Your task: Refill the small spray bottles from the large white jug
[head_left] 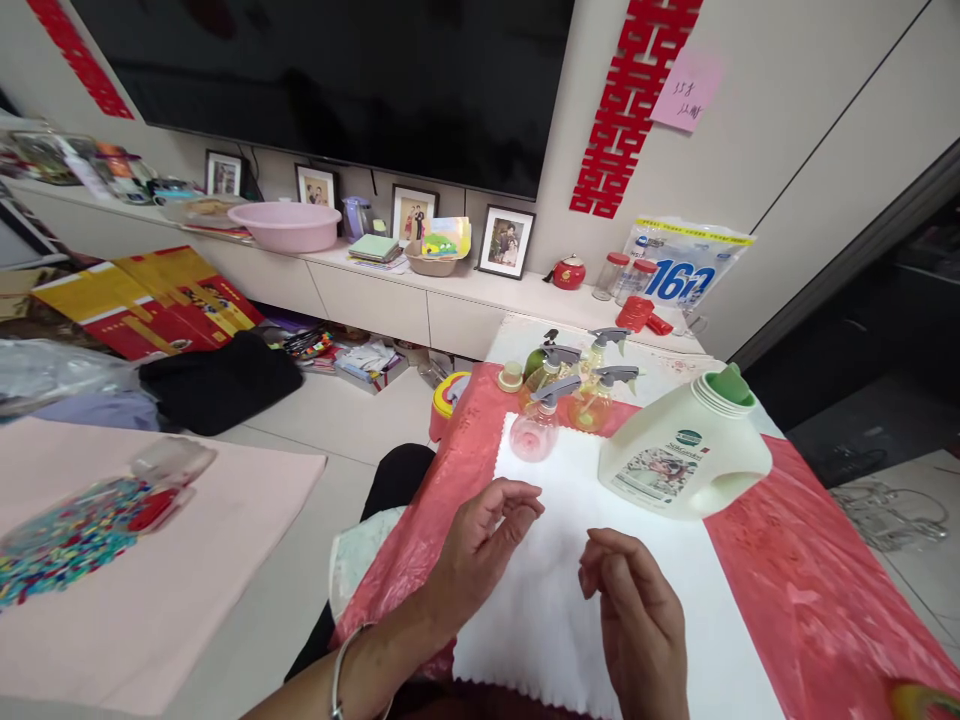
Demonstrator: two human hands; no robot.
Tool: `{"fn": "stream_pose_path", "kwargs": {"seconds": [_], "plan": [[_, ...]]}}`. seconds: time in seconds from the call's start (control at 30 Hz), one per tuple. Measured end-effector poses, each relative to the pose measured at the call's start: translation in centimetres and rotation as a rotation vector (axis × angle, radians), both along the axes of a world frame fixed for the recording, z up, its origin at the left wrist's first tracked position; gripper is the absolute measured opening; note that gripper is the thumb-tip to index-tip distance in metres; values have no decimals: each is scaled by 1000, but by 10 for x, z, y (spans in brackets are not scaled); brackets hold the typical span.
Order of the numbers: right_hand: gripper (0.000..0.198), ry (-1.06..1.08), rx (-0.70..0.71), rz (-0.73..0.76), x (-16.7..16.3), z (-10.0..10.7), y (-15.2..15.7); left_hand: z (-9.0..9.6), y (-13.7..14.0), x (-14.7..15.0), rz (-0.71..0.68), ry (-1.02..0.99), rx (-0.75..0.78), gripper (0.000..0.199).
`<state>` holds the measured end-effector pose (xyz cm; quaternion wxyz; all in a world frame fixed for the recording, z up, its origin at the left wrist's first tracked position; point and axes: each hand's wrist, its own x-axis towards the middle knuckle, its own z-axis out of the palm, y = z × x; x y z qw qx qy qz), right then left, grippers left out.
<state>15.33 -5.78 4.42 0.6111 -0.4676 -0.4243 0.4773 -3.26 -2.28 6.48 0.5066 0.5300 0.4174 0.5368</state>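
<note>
Head view: both hands hover over the white cloth [555,590] spread on the red-covered tabletop [810,590]. Left hand [480,545] loosely curled, fingers half bent, holding nothing; right hand [637,615] the same, fingertips drawn near each other but nothing visible between them. Neither clearly touches the cloth. White jug [682,455] lies tipped on its side at the cloth's far edge, green cap [731,385] on, just beyond the right hand. Clear spray bottle [536,425] stands at the cloth's far corner, more spray bottles [592,385] clustered behind it. Risks, as judged: a tug on the cloth could topple the near bottle or roll the jug; a loose cap would leak onto cloth and cover.
</note>
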Motion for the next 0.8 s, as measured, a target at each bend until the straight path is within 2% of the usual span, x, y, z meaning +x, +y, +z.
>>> {"fn": "stream_pose_path", "kwargs": {"seconds": [0.1, 0.17, 0.23, 0.3, 0.37, 0.47, 0.63, 0.8], "plan": [[38, 18, 112, 47, -12, 11, -7, 0, -4, 0, 23, -105, -4, 44], [49, -7, 160, 145, -18, 10, -11, -10, -5, 2, 23, -141, 6, 53], [62, 3, 110, 173, -24, 8, -14, -20, -8, 4, 12, -121, -5, 60], [70, 62, 32, 125, -28, 6, -18, -27, -11, 6, 4, -61, -12, 65], [72, 126, 8, 59, -30, 3, -19, -29, -15, 8, -5, 5, -1, 69], [74, 109, 11, 58, -29, -9, -13, -30, -17, 13, -31, 82, -11, 72], [78, 94, -196, -12, -29, -35, 4, -33, -8, 23, -29, 164, -259, 76], [79, 81, -201, -45, -33, -38, 5, -34, -6, 27, -10, 183, -304, 74]]}}
